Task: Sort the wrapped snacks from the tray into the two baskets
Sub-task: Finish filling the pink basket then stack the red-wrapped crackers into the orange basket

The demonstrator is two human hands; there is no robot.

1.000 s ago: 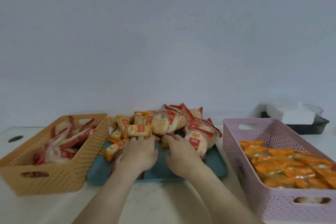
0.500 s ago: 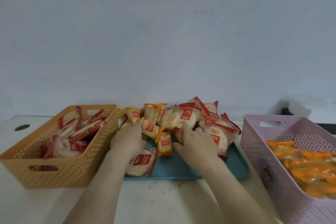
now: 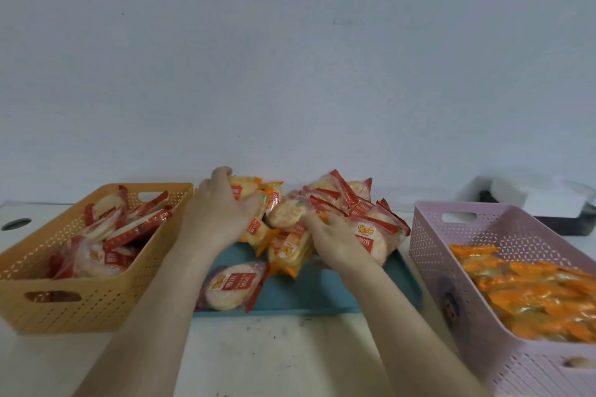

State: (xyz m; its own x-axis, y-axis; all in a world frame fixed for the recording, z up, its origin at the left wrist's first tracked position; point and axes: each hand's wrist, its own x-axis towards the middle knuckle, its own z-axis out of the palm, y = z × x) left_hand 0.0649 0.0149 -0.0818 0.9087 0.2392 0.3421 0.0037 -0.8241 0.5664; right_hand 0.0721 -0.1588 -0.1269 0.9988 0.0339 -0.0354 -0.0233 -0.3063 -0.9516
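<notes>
Gripping a yellow-wrapped snack [image 3: 246, 191], the left hand [image 3: 219, 219] sits over the pile [image 3: 345, 203] on the tray [image 3: 322, 295]; the right hand [image 3: 335, 240] curls onto packets [image 3: 290, 250] beside it, grip unclear. Orange basket [image 3: 96, 303] flanks the left hand, pink basket [image 3: 467, 267] the right.

Light soft, even, diffuse, moderately bright; source direction not discernible. Wall [image 3: 290, 58] reads flat grey-blue. Shadows faint and soft-edged on tabletop [image 3: 274, 358] beside baskets. Whole frame soft, compression-smeared; print on snack packets [image 3: 367, 235] barely legible. Wide-angle bend: orange basket [image 3: 64, 300] and pink basket [image 3: 477, 267] splay outward at edges. Dark container [image 3: 561, 226] far right blurred.
</notes>
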